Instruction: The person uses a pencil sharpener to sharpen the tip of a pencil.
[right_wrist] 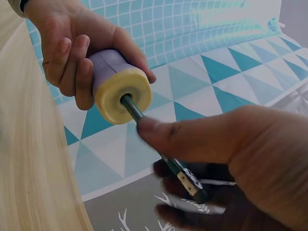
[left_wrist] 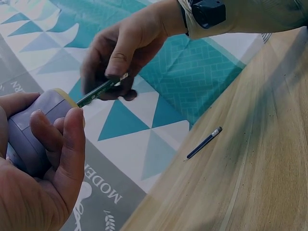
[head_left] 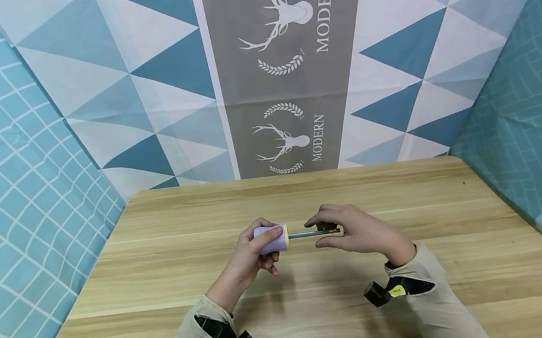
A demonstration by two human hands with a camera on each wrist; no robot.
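Note:
My left hand (head_left: pixel 258 250) grips a lilac pencil sharpener (right_wrist: pixel 109 67) with a pale yellow face, its thumb lying along the top. A dark green pencil (head_left: pixel 310 234) runs from the hole in that face toward my right hand (head_left: pixel 354 227). Around the pencil's outer end, the right thumb and fingers are curled; the thumb overlaps the shaft in the right wrist view. The lower right fingers are dark and blurred there. Inside the sharpener, the pencil's tip is hidden.
In the left wrist view, a slim dark pencil-like stick (left_wrist: pixel 204 143) lies on the wooden table (head_left: pixel 298 321). Patterned cloths (head_left: pixel 175 89) hang behind the table and at both sides. Each wrist wears a black camera strap.

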